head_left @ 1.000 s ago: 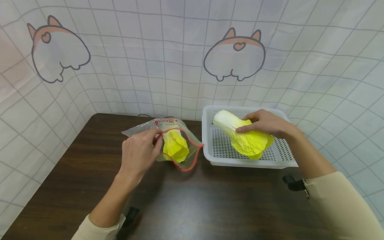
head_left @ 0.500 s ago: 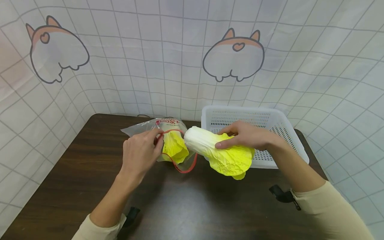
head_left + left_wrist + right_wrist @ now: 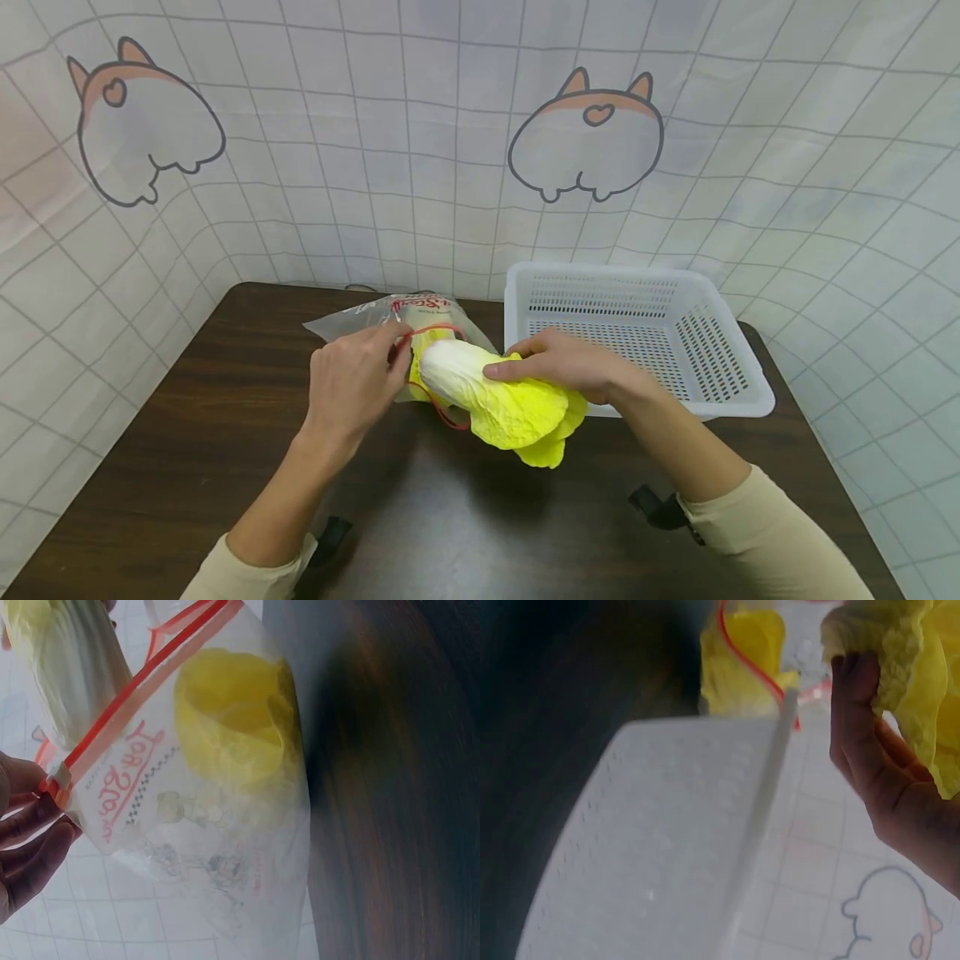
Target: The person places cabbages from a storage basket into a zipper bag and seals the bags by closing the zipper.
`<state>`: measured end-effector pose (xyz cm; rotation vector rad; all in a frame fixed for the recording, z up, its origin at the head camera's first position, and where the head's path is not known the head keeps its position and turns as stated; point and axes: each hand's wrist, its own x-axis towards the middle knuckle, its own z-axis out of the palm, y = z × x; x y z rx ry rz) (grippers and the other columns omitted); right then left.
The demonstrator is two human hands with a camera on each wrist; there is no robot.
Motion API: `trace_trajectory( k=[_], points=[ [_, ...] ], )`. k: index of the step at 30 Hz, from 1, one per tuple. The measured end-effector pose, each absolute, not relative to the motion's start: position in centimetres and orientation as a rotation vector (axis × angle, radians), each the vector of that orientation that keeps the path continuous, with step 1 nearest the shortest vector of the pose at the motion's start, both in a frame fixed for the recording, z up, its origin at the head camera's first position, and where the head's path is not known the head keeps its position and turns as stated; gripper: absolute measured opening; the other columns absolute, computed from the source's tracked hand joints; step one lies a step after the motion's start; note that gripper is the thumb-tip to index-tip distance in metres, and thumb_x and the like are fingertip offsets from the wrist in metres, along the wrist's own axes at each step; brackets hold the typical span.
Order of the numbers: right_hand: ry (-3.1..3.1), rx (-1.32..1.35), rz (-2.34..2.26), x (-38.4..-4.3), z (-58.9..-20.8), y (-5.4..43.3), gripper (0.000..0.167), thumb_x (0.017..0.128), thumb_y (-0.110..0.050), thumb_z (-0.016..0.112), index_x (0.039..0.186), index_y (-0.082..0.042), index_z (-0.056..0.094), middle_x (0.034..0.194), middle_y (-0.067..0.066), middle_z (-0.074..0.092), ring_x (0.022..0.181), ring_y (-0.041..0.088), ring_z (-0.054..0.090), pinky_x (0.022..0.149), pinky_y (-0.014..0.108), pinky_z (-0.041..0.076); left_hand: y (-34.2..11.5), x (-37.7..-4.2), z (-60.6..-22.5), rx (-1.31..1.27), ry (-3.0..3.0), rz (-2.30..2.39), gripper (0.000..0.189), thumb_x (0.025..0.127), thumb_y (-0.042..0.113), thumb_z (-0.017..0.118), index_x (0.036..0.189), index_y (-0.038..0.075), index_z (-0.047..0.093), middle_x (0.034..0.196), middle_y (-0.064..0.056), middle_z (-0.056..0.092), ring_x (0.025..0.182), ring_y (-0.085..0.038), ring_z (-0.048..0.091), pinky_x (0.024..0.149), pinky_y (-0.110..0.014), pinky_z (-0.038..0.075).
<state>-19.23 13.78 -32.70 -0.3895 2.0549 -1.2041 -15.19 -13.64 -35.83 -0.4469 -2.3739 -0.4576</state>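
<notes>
- We see the left hand (image 3: 348, 379) pinching the red-edged rim of the bag (image 3: 423, 310), probably so its mouth gapes;
- our right hand (image 3: 573, 367) grips the cabbage (image 3: 517, 408), its white stem pointing left across that mouth, perhaps because the leafy end gives us a softer hold; we cannot tell whether stem and rim touch;
- a second cabbage (image 3: 232, 712) lies inside the bag, likely giving it body;
- the white basket (image 3: 600, 296) stands far right on the table (image 3: 187, 433), handy for our right hand.
</notes>
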Motion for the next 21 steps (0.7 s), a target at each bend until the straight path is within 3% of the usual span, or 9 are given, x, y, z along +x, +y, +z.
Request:
trace_trajectory(
  k=[5,9,15,21],
  points=[
    [2.038,-0.283,-1.294,-18.3,-33.9,12.3,0.048,0.095,-0.05,0.071,0.104,-0.002,0.074,0.087,0.012,0.073,0.074,0.026,0.076,0.07,0.038,0.063,-13.4,-15.2,-36.0,-0.475,-2.364,-0.436,0.006,0.091,0.011,0.075,0.097,0.01,0.077,0.075,-0.004,0.074,0.049,-0.021,0.055,0.042,-0.032,0.034],
    [1.976,-0.254,-1.365,-17.5,-34.7,11.4,0.049,0.097,-0.049,0.068,0.101,0.0,0.074,0.086,0.011,0.074,0.074,0.025,0.076,0.07,0.037,0.063,-13.3,-15.2,-36.3,-0.483,-2.345,-0.431,0.005,0.09,0.009,0.075,0.095,0.008,0.077,0.068,-0.004,0.07,0.047,-0.021,0.053,0.042,-0.032,0.035],
    [1.638,-0.229,-1.557,-16.5,-35.5,10.4,0.046,0.105,-0.04,0.056,0.119,0.004,0.064,0.102,0.009,0.073,0.088,0.022,0.074,0.08,0.036,0.062,-13.3,-15.2,-36.5,-0.498,-2.326,-0.419,0.007,0.089,0.007,0.077,0.095,0.006,0.078,0.067,-0.006,0.068,0.045,-0.02,0.049,0.041,-0.029,0.035],
    [1.392,-0.178,-1.76,-16.2,-36.0,9.4,0.038,0.106,-0.031,0.051,0.131,-0.002,0.053,0.114,0.005,0.066,0.099,0.019,0.068,0.088,0.034,0.059,-13.1,-15.1,-36.6,-0.534,-2.328,-0.422,0.007,0.089,0.009,0.077,0.095,0.005,0.078,0.068,-0.006,0.068,0.046,-0.02,0.05,0.043,-0.028,0.036]
  ],
)
